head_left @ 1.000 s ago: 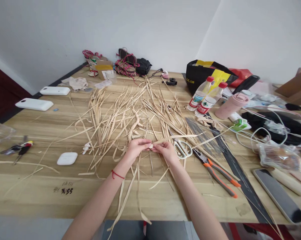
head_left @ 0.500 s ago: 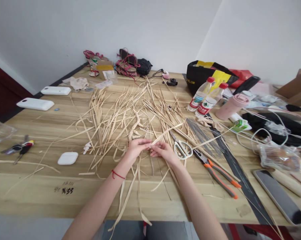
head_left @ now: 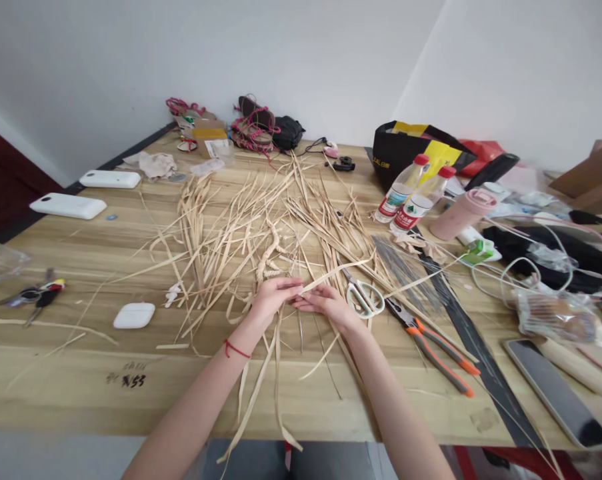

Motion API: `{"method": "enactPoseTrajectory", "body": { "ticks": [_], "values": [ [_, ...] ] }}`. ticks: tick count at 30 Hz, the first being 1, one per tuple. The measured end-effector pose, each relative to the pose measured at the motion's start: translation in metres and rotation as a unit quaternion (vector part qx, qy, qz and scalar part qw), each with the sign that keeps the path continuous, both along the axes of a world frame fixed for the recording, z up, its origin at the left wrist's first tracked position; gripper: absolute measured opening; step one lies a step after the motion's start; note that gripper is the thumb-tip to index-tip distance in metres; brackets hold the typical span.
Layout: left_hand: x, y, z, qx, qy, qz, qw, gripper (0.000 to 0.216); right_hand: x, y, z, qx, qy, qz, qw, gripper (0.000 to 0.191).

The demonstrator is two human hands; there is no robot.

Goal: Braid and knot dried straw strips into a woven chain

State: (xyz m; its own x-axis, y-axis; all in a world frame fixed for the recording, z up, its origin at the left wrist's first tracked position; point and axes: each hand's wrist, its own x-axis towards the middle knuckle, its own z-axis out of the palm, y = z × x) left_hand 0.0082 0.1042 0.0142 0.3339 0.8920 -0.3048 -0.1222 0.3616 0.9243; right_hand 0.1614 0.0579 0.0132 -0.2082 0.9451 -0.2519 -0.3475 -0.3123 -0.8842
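My left hand [head_left: 271, 298] and my right hand [head_left: 325, 301] meet over the wooden table [head_left: 81, 380], fingers pinched together on pale dried-leaf strips. One strip [head_left: 337, 270] runs up and to the right from between my fingertips. A braided cord of the same leaf [head_left: 269, 254] lies just beyond my left hand, among a wide scatter of loose strips [head_left: 221, 227]. More strips [head_left: 261, 387] trail from under my hands over the table's near edge. A red thread circles my left wrist.
White-handled scissors [head_left: 363, 297] and orange-handled pliers [head_left: 433, 347] lie right of my hands. Two red-capped bottles [head_left: 411, 197], a pink cup [head_left: 463, 212], a black and yellow bag [head_left: 413, 150] and a phone [head_left: 555, 390] fill the right side. An earbud case [head_left: 134, 315] and keys [head_left: 31, 297] sit left.
The strip between my fingertips has swung from nearly flat toward the right to angling up and to the right. My right hand has shifted slightly toward me; my left hand has barely moved.
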Motion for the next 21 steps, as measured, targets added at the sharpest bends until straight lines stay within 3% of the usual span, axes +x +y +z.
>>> {"method": "enactPoseTrajectory", "body": {
  "ticks": [11,21],
  "values": [
    [0.0005,0.0026,-0.0037,0.018,0.017,0.023,0.999,0.031,-0.0002,0.0013,0.0014,0.000,-0.025,-0.024,0.999,0.035],
    [0.0045,-0.0030,0.0060,0.020,0.011,0.020,1.000,0.031,0.0026,0.0054,-0.0025,0.026,-0.069,-0.063,0.995,0.033]
  ]
}}
